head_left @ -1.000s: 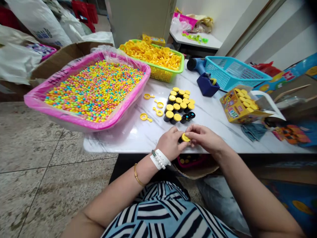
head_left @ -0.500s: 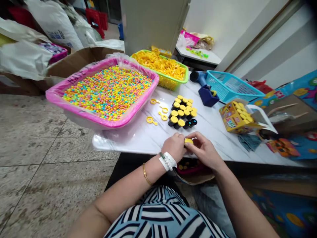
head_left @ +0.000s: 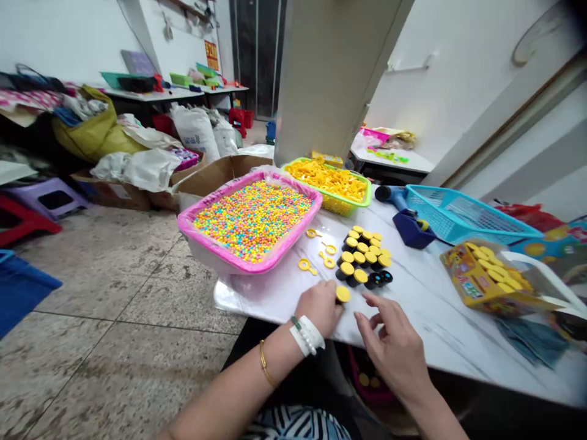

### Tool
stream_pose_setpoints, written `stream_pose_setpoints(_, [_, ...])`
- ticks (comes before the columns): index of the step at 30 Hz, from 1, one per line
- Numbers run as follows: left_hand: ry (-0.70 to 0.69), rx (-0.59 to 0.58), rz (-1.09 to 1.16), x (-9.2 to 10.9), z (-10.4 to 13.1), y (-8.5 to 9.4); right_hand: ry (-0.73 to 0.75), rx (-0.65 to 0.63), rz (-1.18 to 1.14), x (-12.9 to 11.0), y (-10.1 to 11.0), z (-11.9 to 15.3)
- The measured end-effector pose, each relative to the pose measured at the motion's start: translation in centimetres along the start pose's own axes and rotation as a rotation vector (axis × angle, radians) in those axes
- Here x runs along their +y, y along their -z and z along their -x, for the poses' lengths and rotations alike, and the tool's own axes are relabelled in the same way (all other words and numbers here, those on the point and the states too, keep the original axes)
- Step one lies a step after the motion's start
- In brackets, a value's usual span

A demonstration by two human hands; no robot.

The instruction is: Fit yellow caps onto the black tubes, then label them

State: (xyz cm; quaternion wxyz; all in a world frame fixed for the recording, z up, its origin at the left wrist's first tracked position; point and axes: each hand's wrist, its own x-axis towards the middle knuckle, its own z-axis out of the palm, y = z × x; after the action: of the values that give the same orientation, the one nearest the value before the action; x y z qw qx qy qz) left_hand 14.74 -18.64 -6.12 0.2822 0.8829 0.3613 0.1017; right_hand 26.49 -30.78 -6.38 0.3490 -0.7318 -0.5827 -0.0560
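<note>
The left hand [head_left: 318, 310] is curled round a small container with a round yellow plastic cap [head_left: 342, 294], its body mostly hidden by the fingers, above the near edge of the glossy white, grey-veined table [head_left: 440, 311]. The right hand [head_left: 394, 339] is loosely spread, thumb and forefinger well parted, just beside that container at four o'clock and apart from it (nothing shows in its grasp).

Counting from the held container, with twelve pointing away from the body, a tight cluster of upright black cylinders with flat yellow caps [head_left: 361, 253] stands at one o'clock. Two uncapped black tubes with blue inside [head_left: 380, 279] lie side by side at two o'clock. Four thin yellow plastic rings with short tabs [head_left: 307, 266] are scattered at eleven. At ten o'clock, small, smooth, multicoloured round beads [head_left: 252, 223] fill a pink rectangular tray [head_left: 257, 267] lined with crinkled clear film. A lime-green openwork plastic basket [head_left: 368, 194] heaped with glossy yellow plastic pieces [head_left: 328, 180] sits at twelve.
</note>
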Motion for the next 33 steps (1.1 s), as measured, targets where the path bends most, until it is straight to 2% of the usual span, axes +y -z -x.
stream_pose_setpoints(3, [-0.003,-0.011,-0.042,-0.9,-0.6,1.0,0.0,0.033,-0.028,-0.7,-0.8,-0.6])
stream_pose_setpoints(8, [-0.155,-0.024,-0.061,-0.7,0.4,0.3,-0.078,-0.029,-0.093,-0.5,-2.0,-1.5])
stream_pose_setpoints(11, [-0.239,0.012,-0.06,-1.1,1.3,-0.1,-0.095,-0.033,-0.095,-0.2,-1.8,-1.2])
stream_pose_setpoints(15, [-0.262,0.022,-0.087,-1.6,1.4,-0.3,-0.114,-0.002,-0.051,0.8,-0.6,-0.7])
stream_pose_setpoints(18, [-0.253,0.043,-0.086,-1.6,1.4,-0.5,-0.185,0.049,0.062,3.4,1.0,-1.3])
stream_pose_setpoints(21, [-0.252,0.074,-0.069,-1.6,1.6,-0.8,-0.326,0.125,0.245,7.4,2.4,-3.4])
stream_pose_setpoints(24, [-0.229,0.119,-0.024,-1.9,1.7,-0.6,-0.51,0.123,0.191,11.1,2.8,-5.7])
stream_pose_setpoints(26, [-0.153,0.203,-0.031,-2.6,1.3,0.1,-0.555,0.083,0.11,12.4,2.3,-6.6])
stream_pose_setpoints(29, [-0.027,0.311,-0.125,-4.0,0.1,1.8,-0.581,0.106,0.01,12.3,1.6,-6.2])
stream_pose_setpoints(31, [0.006,0.286,-0.169,-4.9,-0.9,2.7,-0.57,0.219,0.014,10.9,1.4,-4.9])
stream_pose_setpoints(33, [0.011,0.221,-0.197,-5.5,-1.4,3.0,-0.494,0.33,0.046,8.6,1.4,-3.1])
